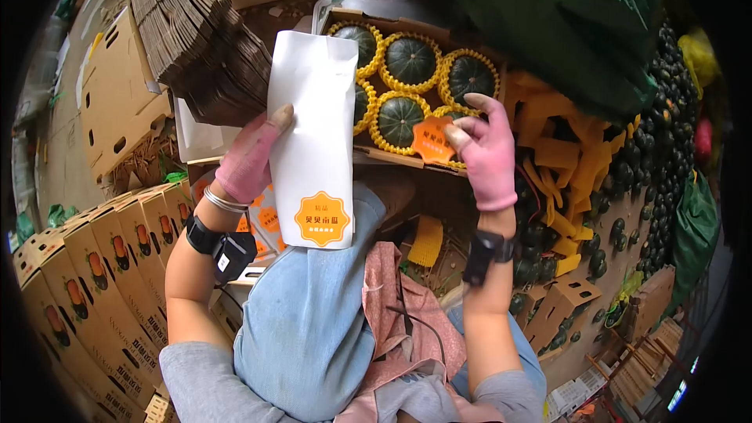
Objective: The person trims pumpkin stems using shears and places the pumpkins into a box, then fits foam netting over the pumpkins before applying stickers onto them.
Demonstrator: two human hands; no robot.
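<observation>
My left hand (249,158), in a pink glove with stained fingertips, grips the left edge of a white label sheet (312,125) between thumb and fingers. One orange scalloped label (323,219) remains stuck at its bottom end. My right hand (492,158), gloved in the same pink, pinches a loose orange sticker (431,141) between thumb and fingers. That sticker hangs over the near side of a cardboard box (382,156). Inside the box sit several dark green squashes (410,61), each ringed by a yellow foam net; the sheet hides part of the left column.
Folded cardboard (196,31) is stacked at the upper left, with printed cartons (94,298) in rows below. More orange labels (266,218) lie beside my left wrist. Yellow foam nets (560,164) and loose squashes (646,157) spread rightward. A dark green cover (548,23) hangs at upper right.
</observation>
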